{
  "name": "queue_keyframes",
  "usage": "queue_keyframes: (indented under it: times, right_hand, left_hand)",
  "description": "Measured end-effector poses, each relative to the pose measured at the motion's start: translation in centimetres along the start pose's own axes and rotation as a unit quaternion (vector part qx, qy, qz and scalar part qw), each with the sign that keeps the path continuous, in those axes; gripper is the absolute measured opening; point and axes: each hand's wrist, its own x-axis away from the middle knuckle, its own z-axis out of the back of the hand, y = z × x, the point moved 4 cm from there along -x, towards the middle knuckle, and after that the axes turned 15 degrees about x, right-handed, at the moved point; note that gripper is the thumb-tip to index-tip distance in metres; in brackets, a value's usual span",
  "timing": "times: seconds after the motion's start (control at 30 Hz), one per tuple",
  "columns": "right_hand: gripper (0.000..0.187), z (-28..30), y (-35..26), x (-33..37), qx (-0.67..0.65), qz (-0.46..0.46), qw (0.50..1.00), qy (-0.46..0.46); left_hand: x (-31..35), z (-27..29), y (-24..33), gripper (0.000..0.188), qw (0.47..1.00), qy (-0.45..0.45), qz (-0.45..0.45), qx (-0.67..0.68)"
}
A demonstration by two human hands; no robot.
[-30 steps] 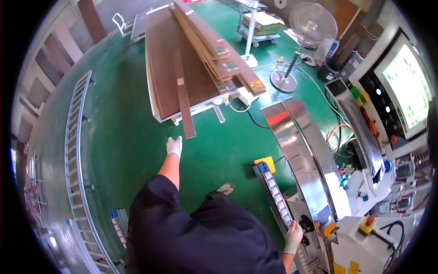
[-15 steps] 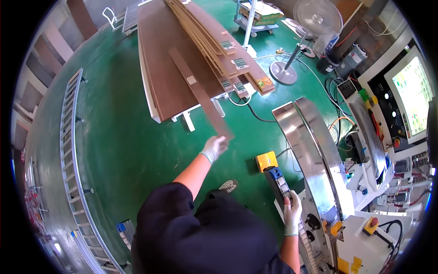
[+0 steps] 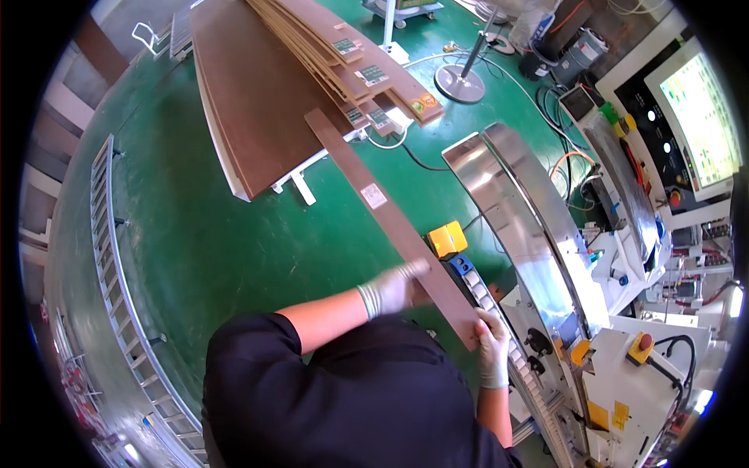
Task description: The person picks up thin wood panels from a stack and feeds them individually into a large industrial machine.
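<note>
A long narrow brown board strip [image 3: 392,224] with a white label slants from over the stacked panels down to my body. My right hand [image 3: 491,343], in a pale glove, closes its thumb and fingers on the near end of the strip. Farther up, my gloved left hand [image 3: 398,287] is at the strip's left edge with its fingers partly beneath; it is smeared by motion. The near end lies beside the roller track [image 3: 477,288] of the machine, on its left.
Brown panels [image 3: 257,101] lie stacked ahead, topped by several strips. A yellow box-shaped cover [image 3: 448,239] sits by the track's far end. To the right stand a curved metal guard [image 3: 530,210], a lit screen [image 3: 702,125] and a red button [image 3: 645,341]. A long roller rack [image 3: 117,265] runs along the left.
The strip has come off the stack toward me, its near end now in my right hand. My right hand has left the roller track. My left hand has moved nearer my body.
</note>
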Motion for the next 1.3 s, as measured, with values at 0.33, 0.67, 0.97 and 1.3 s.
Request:
queue_keyframes:
  times: [0.33, 0.67, 0.97, 1.3]
  right_hand:
    - [0.06, 16.6, 16.6, 18.8, -0.015, -0.19, 0.982, 0.017]
    - [0.047, 1.7, 12.2, 17.7, 0.016, -0.257, 0.964, 0.07]
    - [0.063, -5.2, 21.1, 27.2, 0.055, -0.283, 0.905, 0.313]
    - [0.084, -9.7, 24.7, 32.9, 0.007, -0.301, 0.888, 0.346]
  left_hand:
    - [-4.1, -3.2, 13.4, 0.039, 0.965, 0.009, -0.261, -0.02]
    - [-12.0, -11.1, -9.5, 0.03, 0.948, -0.048, -0.046, -0.313]
    - [-16.6, -18.9, -21.0, 0.095, 0.925, -0.124, 0.326, -0.154]
    - [-18.9, -17.5, -24.0, 0.057, 0.802, -0.189, 0.489, -0.286]
